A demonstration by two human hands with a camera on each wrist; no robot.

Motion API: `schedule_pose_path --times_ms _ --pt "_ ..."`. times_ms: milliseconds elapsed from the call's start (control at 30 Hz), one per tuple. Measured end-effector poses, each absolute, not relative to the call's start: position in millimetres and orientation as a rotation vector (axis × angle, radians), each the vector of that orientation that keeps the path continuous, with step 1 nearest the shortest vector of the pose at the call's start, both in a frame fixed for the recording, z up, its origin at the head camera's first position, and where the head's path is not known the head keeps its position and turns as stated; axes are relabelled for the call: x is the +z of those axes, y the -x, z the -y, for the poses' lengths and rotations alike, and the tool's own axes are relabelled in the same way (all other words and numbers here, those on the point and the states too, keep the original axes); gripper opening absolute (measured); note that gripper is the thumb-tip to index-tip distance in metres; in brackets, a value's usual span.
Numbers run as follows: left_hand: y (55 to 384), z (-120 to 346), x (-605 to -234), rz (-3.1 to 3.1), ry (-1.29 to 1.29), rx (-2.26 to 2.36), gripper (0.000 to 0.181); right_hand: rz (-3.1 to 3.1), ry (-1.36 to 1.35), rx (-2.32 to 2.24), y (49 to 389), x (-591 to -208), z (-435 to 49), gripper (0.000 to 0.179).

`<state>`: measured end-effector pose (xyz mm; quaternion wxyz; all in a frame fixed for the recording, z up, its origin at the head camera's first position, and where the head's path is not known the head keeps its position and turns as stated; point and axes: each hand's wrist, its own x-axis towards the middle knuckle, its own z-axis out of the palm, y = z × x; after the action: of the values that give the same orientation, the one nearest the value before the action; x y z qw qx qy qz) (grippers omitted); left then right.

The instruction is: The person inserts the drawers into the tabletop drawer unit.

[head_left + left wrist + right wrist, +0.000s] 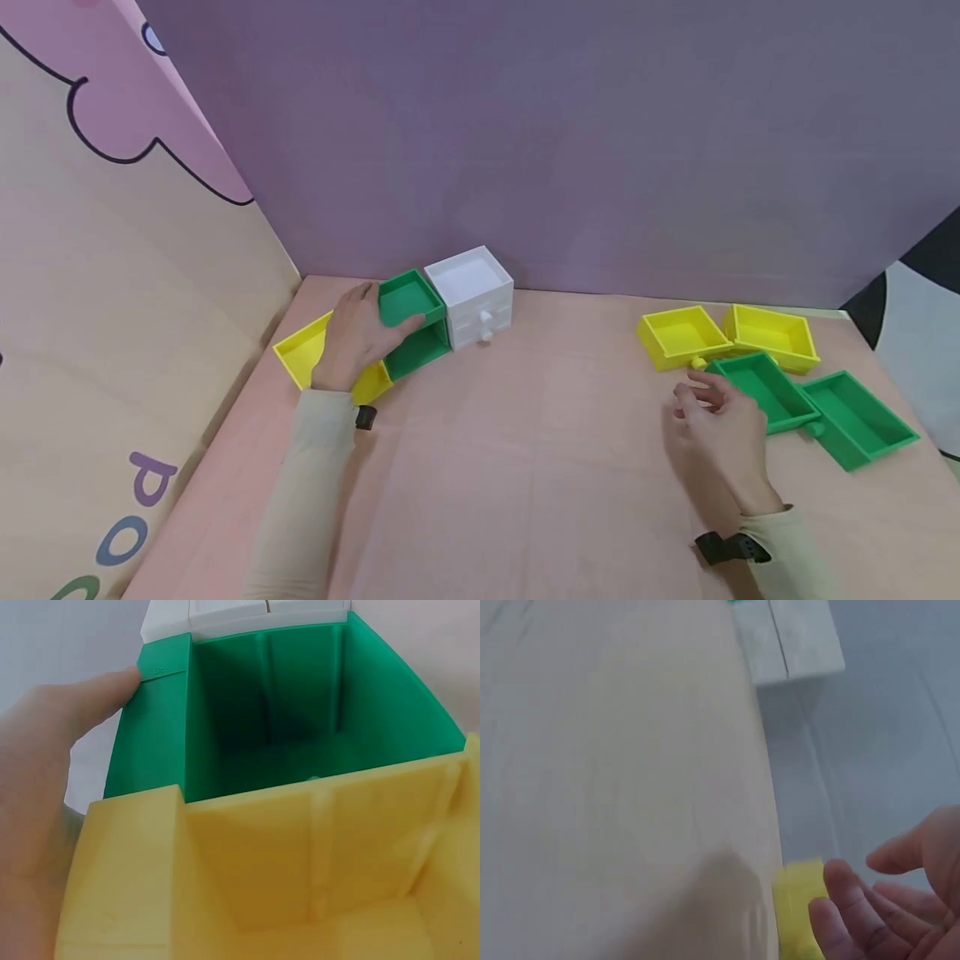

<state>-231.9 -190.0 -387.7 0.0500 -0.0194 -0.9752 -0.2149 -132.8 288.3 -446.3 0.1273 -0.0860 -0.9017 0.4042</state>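
My left hand (352, 333) lies across a yellow drawer case (296, 350) and a green drawer case (408, 296), its thumb extended onto the green one's top. Both cases have hollow, drawerless fronts, and they stand side by side in the left wrist view. A white mini drawer cabinet (480, 308) with small round knobs stands against the green case's right side. The ends of the left fingers are hidden. My right hand (723, 429) hovers with loosely bent fingers and holds nothing. Nearest to it is a green drawer (765, 387).
A second green drawer (862, 421) lies farther right. Behind the green drawers are a yellow drawer (682, 333) and another yellow drawer (772, 333). A grey-purple panel (525, 150) rises at the back of the pink table (525, 467), and a printed panel (150, 292) at the left.
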Motion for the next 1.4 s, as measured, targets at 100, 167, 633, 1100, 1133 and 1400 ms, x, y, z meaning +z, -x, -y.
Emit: schedule_pose_path --times_ms 100,167,633,1100,1133,1400 --pt "230.5 190.3 -388.1 2.974 0.033 -0.669 0.099 2.681 0.307 1.075 131.7 -449.5 -302.0 0.062" --pt "230.0 189.8 -388.4 2.984 0.020 -0.669 0.099 2.727 0.351 1.045 131.7 -452.4 -310.3 0.069" --pt "230.4 186.2 -394.7 2.988 0.017 -0.648 0.099 2.878 0.493 0.893 134.1 -458.3 -337.3 0.072" --pt "229.9 185.2 -397.7 2.969 0.038 -0.626 0.098 3.057 0.448 0.664 113.7 -447.0 -381.2 0.069" --pt "230.0 185.1 -397.4 2.969 0.040 -0.623 0.098 3.036 0.536 0.653 111.8 -447.1 -381.5 0.073" --pt "231.4 186.3 -397.4 2.961 0.033 -0.624 0.098 3.082 0.771 0.571 107.9 -445.7 -381.2 0.074"
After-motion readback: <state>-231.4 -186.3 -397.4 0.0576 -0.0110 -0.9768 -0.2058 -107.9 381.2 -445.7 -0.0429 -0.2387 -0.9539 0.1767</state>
